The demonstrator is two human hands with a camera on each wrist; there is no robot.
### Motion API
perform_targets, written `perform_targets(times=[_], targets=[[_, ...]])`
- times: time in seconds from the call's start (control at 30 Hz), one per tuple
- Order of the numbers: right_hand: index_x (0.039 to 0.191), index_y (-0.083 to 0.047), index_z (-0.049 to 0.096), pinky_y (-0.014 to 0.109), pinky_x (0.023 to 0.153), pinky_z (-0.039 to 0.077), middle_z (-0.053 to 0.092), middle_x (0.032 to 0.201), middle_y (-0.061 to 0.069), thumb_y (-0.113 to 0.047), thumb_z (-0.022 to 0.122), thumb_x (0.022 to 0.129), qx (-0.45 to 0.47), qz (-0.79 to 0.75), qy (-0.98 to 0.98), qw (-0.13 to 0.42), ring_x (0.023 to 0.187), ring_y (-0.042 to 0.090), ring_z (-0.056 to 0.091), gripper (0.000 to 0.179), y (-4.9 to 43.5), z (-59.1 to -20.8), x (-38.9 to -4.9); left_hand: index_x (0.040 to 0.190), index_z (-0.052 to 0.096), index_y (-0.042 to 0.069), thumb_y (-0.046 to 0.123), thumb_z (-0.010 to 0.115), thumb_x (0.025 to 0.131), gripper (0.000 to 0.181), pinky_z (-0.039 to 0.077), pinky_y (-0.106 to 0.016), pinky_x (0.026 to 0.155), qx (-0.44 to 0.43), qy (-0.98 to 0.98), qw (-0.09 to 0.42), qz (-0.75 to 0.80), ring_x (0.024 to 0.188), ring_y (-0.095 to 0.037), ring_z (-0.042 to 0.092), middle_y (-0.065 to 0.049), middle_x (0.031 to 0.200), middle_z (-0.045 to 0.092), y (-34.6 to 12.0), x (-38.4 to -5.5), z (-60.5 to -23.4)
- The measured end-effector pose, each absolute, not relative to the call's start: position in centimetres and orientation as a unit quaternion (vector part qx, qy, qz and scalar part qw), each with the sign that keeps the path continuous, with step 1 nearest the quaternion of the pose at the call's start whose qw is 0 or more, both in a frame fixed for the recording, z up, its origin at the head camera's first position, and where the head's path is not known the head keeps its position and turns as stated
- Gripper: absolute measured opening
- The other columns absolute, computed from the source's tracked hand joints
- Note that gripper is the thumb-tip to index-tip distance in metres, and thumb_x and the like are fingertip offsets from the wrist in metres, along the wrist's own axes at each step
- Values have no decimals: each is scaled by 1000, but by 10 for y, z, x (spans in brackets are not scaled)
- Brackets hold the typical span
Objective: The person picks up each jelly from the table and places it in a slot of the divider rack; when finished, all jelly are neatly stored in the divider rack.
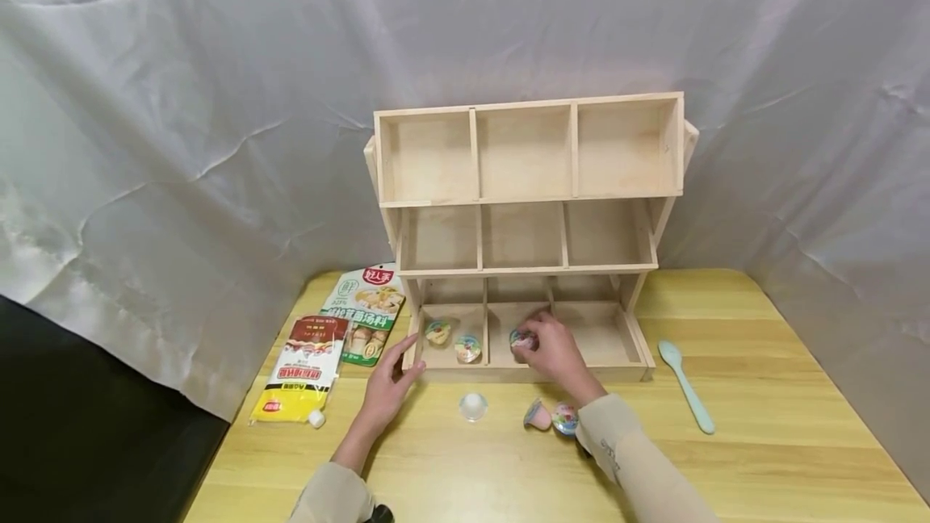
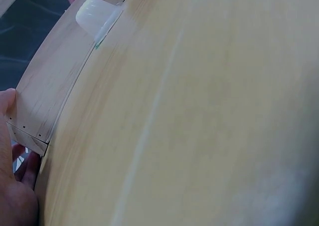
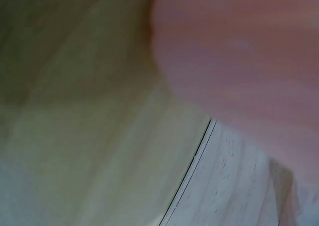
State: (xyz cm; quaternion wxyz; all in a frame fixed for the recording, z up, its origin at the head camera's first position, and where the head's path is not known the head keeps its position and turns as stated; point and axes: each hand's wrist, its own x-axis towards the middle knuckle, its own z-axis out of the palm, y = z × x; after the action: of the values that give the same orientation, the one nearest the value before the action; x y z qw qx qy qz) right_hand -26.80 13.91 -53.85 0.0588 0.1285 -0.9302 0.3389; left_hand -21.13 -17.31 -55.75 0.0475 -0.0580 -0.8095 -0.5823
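Observation:
My right hand (image 1: 555, 349) pinches a small jelly cup (image 1: 521, 339) inside the bottom middle compartment of a three-tier wooden rack (image 1: 530, 271). At the rack's lower left corner, my left hand (image 1: 388, 386) holds the edge, thumb at the front board and fingers round the side, as the left wrist view shows. Two jelly cups (image 1: 468, 349) lie in the bottom left compartment. On the table before the rack are a white jelly cup (image 1: 473, 406), lid down, a pink jelly cup (image 1: 538, 416) on its side and another jelly cup (image 1: 564, 419) beside my right sleeve. The right wrist view is mostly blurred hand.
Left of the rack lie a green seasoning pouch (image 1: 363, 315) and a red, white and yellow packet (image 1: 300, 370) with a white cap (image 1: 316, 419). A pale green spoon (image 1: 686, 386) lies to the right. Grey cloth (image 1: 218, 144) hangs behind and at the sides.

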Motion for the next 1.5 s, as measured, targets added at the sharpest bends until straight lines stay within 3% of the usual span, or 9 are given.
perform_targets(times=[0.53,0.93,1.5], targets=[[111,-5,76,42,84,61,66,123,15,-16,90,81,133,331,-932,62,96,28,67,35,138,-537,-269,156,47,10,21,65,104,56,35,-55,122,-62,-823,38,-564,152,-38,35,-18,162,40,-175,-214,-563],[115,-5,74,46,88,61,65,130,17,-17,87,83,135,325,-934,58,103,33,67,37,140,-537,-270,152,51,30,35,68,101,54,35,-52,123,-64,-819,44,-569,152,-32,37,-8,161,43,-184,-226,-586],[123,-6,73,52,92,59,66,134,18,-19,90,81,148,285,-945,63,109,38,68,46,141,-525,-265,153,52,20,31,68,102,55,35,-51,122,-73,-828,64,-551,150,-34,40,-12,159,46,-183,-228,-589]])
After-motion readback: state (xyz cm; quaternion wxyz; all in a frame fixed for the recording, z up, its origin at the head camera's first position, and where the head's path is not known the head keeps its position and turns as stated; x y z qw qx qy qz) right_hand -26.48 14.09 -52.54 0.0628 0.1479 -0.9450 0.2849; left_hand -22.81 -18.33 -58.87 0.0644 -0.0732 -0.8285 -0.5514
